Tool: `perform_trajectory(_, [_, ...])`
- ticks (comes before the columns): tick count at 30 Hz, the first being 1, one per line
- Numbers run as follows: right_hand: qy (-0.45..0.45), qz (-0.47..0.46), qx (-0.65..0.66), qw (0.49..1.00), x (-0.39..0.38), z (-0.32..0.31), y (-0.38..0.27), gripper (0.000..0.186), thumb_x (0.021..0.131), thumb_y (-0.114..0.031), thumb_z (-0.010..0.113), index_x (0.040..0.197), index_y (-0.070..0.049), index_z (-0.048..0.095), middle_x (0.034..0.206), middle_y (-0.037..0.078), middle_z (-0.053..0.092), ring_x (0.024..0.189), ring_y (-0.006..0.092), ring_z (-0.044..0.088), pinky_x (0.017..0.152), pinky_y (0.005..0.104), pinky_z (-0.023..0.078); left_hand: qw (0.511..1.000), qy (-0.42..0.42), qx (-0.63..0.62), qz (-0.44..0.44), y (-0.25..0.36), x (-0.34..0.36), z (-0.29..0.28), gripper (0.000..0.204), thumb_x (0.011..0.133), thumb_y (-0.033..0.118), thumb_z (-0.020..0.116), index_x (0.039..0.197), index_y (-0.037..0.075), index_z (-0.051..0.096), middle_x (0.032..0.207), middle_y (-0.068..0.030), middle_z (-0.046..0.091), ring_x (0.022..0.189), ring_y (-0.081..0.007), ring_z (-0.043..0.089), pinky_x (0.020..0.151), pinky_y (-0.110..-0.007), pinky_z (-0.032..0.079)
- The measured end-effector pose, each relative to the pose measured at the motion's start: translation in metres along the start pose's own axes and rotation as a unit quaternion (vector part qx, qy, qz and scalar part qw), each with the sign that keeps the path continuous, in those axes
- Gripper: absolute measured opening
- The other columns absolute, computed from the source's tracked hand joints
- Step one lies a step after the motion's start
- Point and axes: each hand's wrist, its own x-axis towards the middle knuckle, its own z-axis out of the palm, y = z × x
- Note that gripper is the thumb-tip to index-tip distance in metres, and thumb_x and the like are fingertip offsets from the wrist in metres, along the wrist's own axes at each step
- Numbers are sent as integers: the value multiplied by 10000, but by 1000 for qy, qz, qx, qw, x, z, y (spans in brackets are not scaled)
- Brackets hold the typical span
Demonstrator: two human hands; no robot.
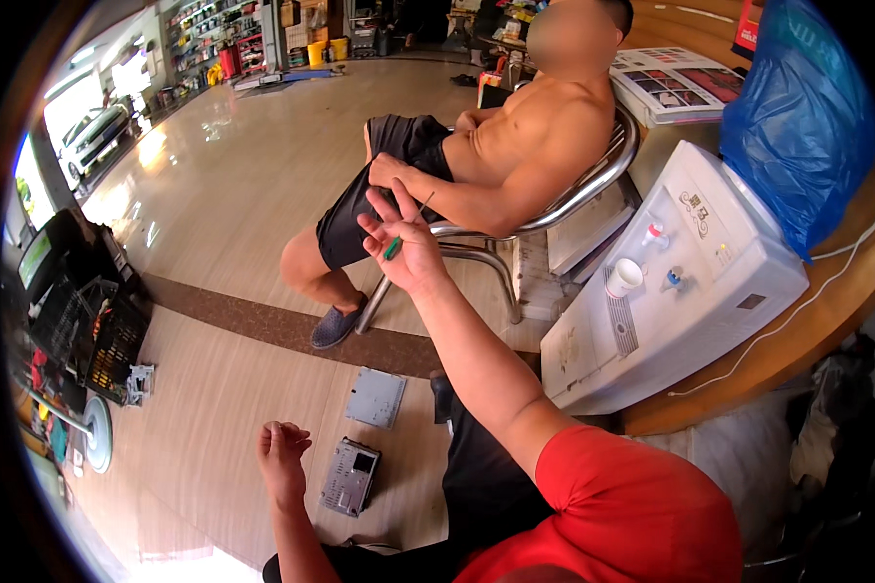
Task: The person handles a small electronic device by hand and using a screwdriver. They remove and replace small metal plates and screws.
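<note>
My right hand (405,248) is raised with the arm stretched forward, a small screwdriver with a green handle (392,249) held against the palm. Its thin shaft points up and right, while some fingers are spread. My left hand (282,462) hovers low at the left, thumb and fingertips pressed together; whatever may be between them is too small to make out. Just right of it, a grey metal box-shaped electronic unit (350,478) lies on the floor with a dark square on top. Beyond the unit lies a flat silver metal plate (376,396).
A person (515,146) sits on a metal-framed chair (620,146) ahead. At right stands a white water dispenser (593,340) with a paper cup (624,278), beside a blue plastic bag (792,126). Black crates (117,345) and a round stand base (97,434) are at left.
</note>
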Motion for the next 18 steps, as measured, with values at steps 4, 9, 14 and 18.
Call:
perform_trajectory(4, [6,7,5,1000,-4,4,-1,715,845,69,475,1471,-257,357,1450,101,435,1017,245,603,720,326,508,1000,-5,6,-5,-2,2,0,182,1010,285,496,951,120,546,865,-28,619,772,-162,640,678,-304,515])
perform_trajectory(9, [9,11,-2,1000,-6,3,0,688,853,64,474,1454,-259,390,1420,99,470,987,231,602,716,323,499,1000,-4,12,-13,-3,1,2,186,1007,291,504,947,120,549,869,-26,623,775,-160,640,681,-305,517])
perform_trajectory(14, [3,29,3,1000,-5,1,1,567,848,77,458,1344,-195,500,1312,92,556,890,219,620,659,320,485,999,-6,32,-15,-7,4,5,196,1006,293,507,934,115,547,866,-26,622,769,-154,640,675,-301,520])
perform_trajectory(18, [-4,50,-3,999,-9,4,5,503,839,69,478,1287,-151,540,1279,94,575,846,202,609,639,309,477,999,-6,47,-15,-10,7,6,204,1008,294,504,932,108,544,862,-26,619,760,-148,637,664,-296,521])
